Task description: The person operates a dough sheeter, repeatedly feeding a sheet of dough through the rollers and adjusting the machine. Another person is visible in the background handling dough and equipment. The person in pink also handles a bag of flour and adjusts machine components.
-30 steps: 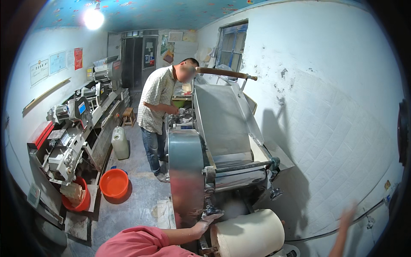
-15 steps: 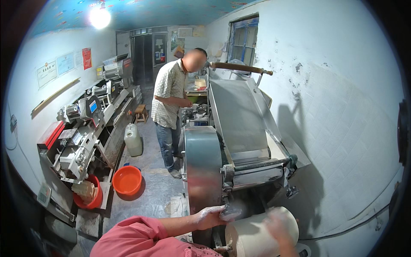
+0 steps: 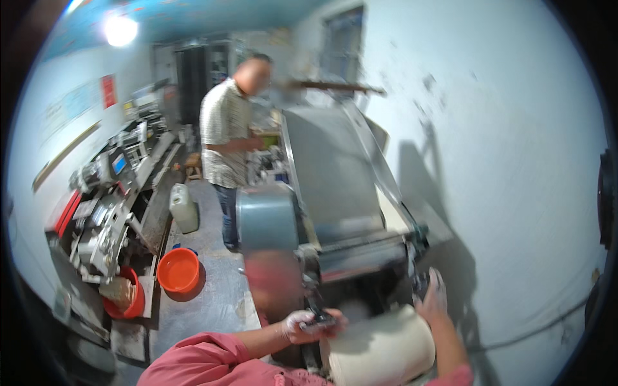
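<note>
While the big pale dough roll (image 3: 380, 350) sits on its spindle at the near end of the sheeting machine (image 3: 335, 212), I have both hands at it. My left hand (image 3: 309, 325), floury, is closed on a small dark handle (image 3: 320, 317) at the roll's left end. My right hand (image 3: 432, 297) rests at the roll's far right end, fingers loosely spread. I judge this as seating or freeing the roll; next calls for steady support at both ends. A second ago my right hand was well off to the right. Far left, another person (image 3: 226, 138) stands at the machine; orange basin (image 3: 178, 270) on the floor.
</note>
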### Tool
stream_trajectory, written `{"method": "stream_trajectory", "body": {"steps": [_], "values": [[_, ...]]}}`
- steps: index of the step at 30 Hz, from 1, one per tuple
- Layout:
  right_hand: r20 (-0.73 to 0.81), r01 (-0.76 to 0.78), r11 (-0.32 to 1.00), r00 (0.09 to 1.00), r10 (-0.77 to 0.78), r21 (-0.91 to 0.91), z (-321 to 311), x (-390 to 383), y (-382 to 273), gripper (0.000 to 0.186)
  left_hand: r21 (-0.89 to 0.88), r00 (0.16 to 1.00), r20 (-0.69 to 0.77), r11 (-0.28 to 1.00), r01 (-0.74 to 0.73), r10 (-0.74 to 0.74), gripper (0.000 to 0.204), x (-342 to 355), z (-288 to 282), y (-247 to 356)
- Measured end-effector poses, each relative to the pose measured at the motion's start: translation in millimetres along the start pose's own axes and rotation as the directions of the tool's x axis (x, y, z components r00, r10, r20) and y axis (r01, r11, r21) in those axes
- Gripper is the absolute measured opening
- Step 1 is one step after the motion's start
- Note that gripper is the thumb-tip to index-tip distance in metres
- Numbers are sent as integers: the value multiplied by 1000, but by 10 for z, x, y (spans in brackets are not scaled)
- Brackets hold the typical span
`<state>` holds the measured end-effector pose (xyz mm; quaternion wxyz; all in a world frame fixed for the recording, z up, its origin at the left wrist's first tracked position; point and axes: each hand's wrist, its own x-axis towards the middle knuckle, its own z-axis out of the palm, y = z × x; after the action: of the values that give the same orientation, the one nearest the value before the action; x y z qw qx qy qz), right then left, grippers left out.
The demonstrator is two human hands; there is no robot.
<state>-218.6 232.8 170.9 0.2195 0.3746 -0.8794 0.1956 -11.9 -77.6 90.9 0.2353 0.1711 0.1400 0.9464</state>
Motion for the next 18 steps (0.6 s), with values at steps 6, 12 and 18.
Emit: {"method": "stream_trajectory", "body": {"steps": [6, 12, 18], "values": [[-77, 98, 991, 992, -105, -87, 253, 95, 154, 70, 13, 983, -168, 997, -71, 72, 61, -3, 165, 28], [290, -513, 468, 835, 468, 719, 294, 196, 240, 49, 33, 970, -227, 996, -80, 86, 53, 93, 348, 36], [-8, -564, 649, 752, 660, 510, 256, 343, 21, 48, 124, 800, -599, 989, 76, 14, 47, 70, 632, 149]]}}
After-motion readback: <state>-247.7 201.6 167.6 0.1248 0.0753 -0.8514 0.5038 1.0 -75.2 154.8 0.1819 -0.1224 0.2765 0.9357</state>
